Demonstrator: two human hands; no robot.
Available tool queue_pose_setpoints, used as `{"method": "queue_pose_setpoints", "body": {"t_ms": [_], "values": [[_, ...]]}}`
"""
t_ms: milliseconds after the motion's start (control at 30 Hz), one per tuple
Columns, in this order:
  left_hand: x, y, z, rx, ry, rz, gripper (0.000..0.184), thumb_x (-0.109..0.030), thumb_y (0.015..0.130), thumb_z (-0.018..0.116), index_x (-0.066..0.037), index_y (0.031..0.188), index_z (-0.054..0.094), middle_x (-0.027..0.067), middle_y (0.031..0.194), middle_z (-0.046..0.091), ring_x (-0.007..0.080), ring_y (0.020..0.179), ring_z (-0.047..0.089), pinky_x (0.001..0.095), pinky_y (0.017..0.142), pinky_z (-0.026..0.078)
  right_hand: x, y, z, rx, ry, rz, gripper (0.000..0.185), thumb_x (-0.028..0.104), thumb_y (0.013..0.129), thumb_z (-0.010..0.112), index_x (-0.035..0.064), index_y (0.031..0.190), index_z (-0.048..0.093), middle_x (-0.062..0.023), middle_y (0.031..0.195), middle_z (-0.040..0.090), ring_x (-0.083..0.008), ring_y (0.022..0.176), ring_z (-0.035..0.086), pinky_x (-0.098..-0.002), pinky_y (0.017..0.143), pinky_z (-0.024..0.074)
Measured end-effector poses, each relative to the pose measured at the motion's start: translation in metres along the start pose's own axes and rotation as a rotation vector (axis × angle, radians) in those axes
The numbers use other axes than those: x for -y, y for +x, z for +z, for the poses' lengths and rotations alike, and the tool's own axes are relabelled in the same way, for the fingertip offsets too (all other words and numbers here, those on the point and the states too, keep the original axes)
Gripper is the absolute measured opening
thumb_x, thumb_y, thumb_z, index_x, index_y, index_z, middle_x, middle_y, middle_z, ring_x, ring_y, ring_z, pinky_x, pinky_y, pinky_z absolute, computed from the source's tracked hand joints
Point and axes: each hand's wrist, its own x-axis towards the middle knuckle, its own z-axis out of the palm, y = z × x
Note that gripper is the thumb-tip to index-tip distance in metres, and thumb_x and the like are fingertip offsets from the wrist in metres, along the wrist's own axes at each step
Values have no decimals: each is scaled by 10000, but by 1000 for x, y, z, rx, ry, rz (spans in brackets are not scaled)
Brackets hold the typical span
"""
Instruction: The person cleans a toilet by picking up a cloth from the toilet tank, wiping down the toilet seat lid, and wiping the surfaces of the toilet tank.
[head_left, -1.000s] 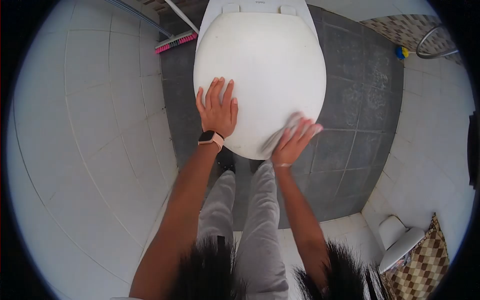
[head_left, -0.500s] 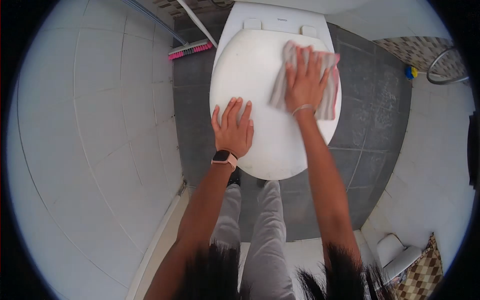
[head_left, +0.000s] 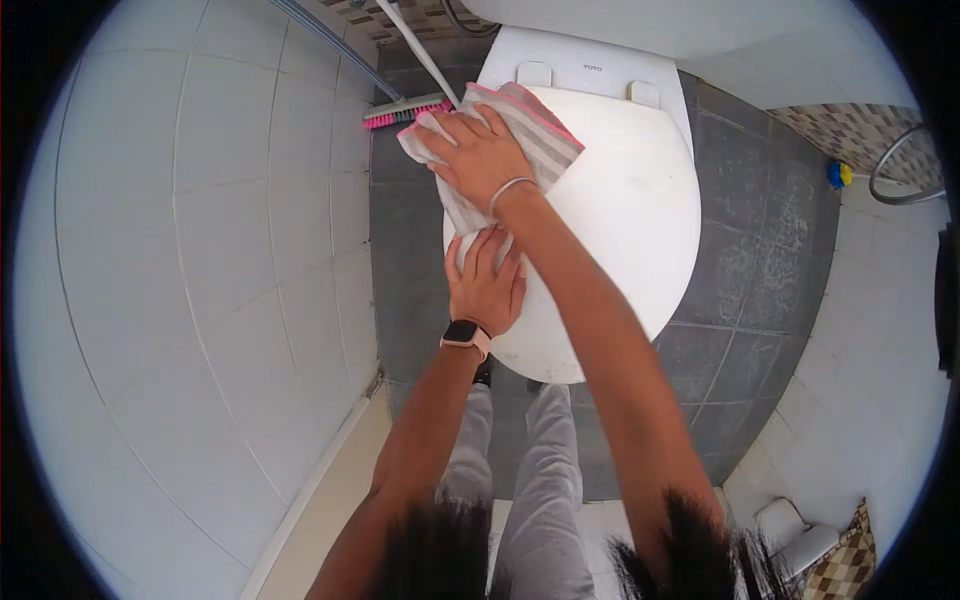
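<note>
Head view, striped cloth [head_left: 545, 135] under right hand [head_left: 482, 160], left hand [head_left: 485, 290] just below.

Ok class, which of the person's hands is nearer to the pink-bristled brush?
Right. The right hand is on the striped cloth, near the brush; the left hand is on the toilet lid, farther away.

Cool, even light fills the scene, its source out of view. The toilet lid [head_left: 635, 225] is brightest, almost washed out (fine surface detail fades there), while the floor [head_left: 735, 250] stays dull grey. Shadows look soft. A wide lens bows the tile lines of the left wall [head_left: 225, 250], and black vignetting swallows all 4 corners. The hair [head_left: 435, 550] along the lower edge is dark and blurry.
</note>
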Motion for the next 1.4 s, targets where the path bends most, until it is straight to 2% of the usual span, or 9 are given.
{"method": "queue_pose_setpoints", "body": {"t_ms": [67, 233, 567, 1100, 1133, 1233, 1300, 1367, 1400], "values": [[-6, 3, -5, 13, -8, -30, 392, -237, 940, 524, -104, 1304, 584, 119, 1343, 514, 278, 1364, 415, 577, 1154, 188, -17, -13, -14, 16, 41, -63, 451, 414, 946, 546, 277, 1375, 529, -30, 1435, 517, -204, 1389, 403, -509, 1191, 172], [-5, 2, -3, -22, 6, -10, 420, -237, 955, 507, -120, 1354, 564, 109, 1374, 506, 255, 1373, 408, 562, 1164, 177, -76, -50, -44, -114, -159, 221, 517, 579, 941, 459, 306, 1371, 553, -24, 1499, 464, -227, 1431, 350, -541, 1191, 118], [-5, 3, -3, -19, 11, -20, 424, -247, 968, 494, -131, 1371, 560, 91, 1397, 499, 233, 1381, 400, 547, 1169, 184, -76, -161, -57, -162, -187, 801, 583, 544, 984, 422, 299, 1512, 385, -92, 1598, 307, -325, 1491, 218, -594, 1181, 75], [-4, 1, -5, -44, 2, -28, 412, -238, 950, 517, -133, 1342, 583, 88, 1404, 494, 234, 1375, 413, 552, 1159, 201, -34, -189, -49, -126, -141, 780, 602, 536, 970, 435, 256, 1502, 405, -95, 1617, 245, -338, 1509, 146, -660, 1152, 32], [-4, 1, -4, -45, 3, -28, 417, -232, 946, 524, -133, 1348, 573, 90, 1402, 495, 236, 1375, 412, 554, 1158, 200, -28, -184, -67, -57, -110, 771, 588, 448, 972, 514, 198, 1495, 412, -153, 1601, 251, -359, 1502, 151, -609, 1172, 84], [-6, 6, -5, -7, -29, -33, 459, -219, 923, 560, -128, 1372, 528, 112, 1408, 479, 271, 1396, 378, 560, 1152, 199, -20, -211, -98, -405, 359, 699, 576, 305, 961, 593, 88, 1466, 423, -223, 1549, 291, -385, 1452, 236, -537, 1161, 196], [-13, -5, -22, 32, -49, -106, 502, -217, 903, 589, -121, 1387, 497, 139, 1414, 458, 312, 1407, 347, 564, 1148, 199, 7, -256, -125, -426, 323, 728, 545, 195, 943, 625, -9, 1413, 440, -267, 1464, 370, -397, 1361, 347, -488, 1113, 290], [-33, -44, -58, 47, -45, -243, 547, -219, 881, 619, -113, 1397, 471, 172, 1419, 433, 358, 1408, 317, 568, 1143, 198, 36, -335, -130, -225, 436, 847, 526, 200, 943, 612, -25, 1390, 453, -238, 1402, 450, -379, 1294, 415, -502, 1072, 325], [-44, -73, -70, 176, -39, -325, 569, -239, 868, 634, -107, 1396, 469, 189, 1420, 419, 379, 1398, 310, 570, 1140, 200, 50, -379, -133, 64, 457, 865, 544, 201, 923, 633, 6, 1399, 455, -200, 1387, 497, -367, 1292, 435, -508, 1078, 313]]}}
